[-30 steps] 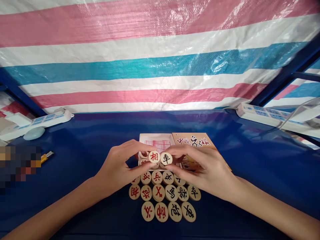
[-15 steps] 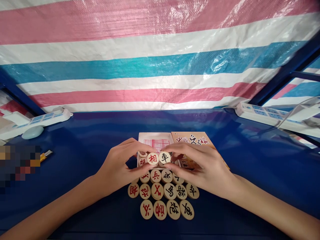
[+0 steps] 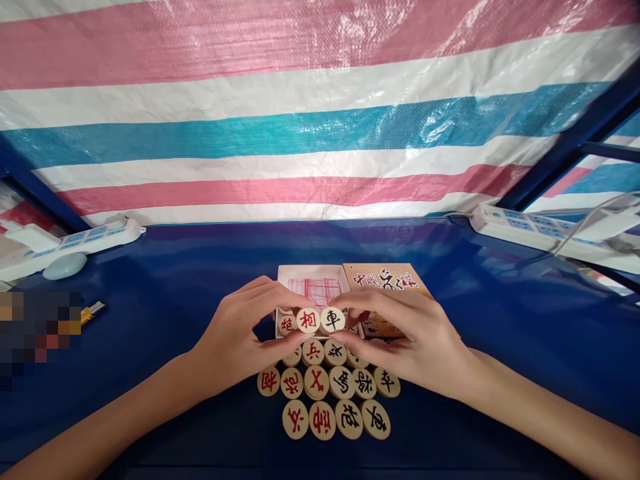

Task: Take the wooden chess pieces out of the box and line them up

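Note:
Between thumb and fingers of my left hand (image 3: 240, 327) is a round wooden xiangqi piece with a red character (image 3: 308, 321). My right hand (image 3: 410, 330) pinches a matching piece with a black character (image 3: 332, 320). The two pieces are held side by side, faces up, at the near part of an open white box (image 3: 283, 273) with more pieces inside. Below my hands, several xiangqi pieces (image 3: 317, 382) stand in rows, red characters on the left and black on the right. Some appear stacked, and my fingers hide part of the upper row.
A printed box lid (image 3: 385, 277) lies right of the white box, partly behind my right hand. Power strips (image 3: 520, 227) sit at both back corners of the blue table (image 3: 200, 253). A pale computer mouse (image 3: 65, 265) and a yellow cutter knife (image 3: 93, 311) are at the left. Behind hangs a striped sheet (image 3: 300, 133).
Both held pieces have shifted very slightly right and toward me. My grips on them look the same.

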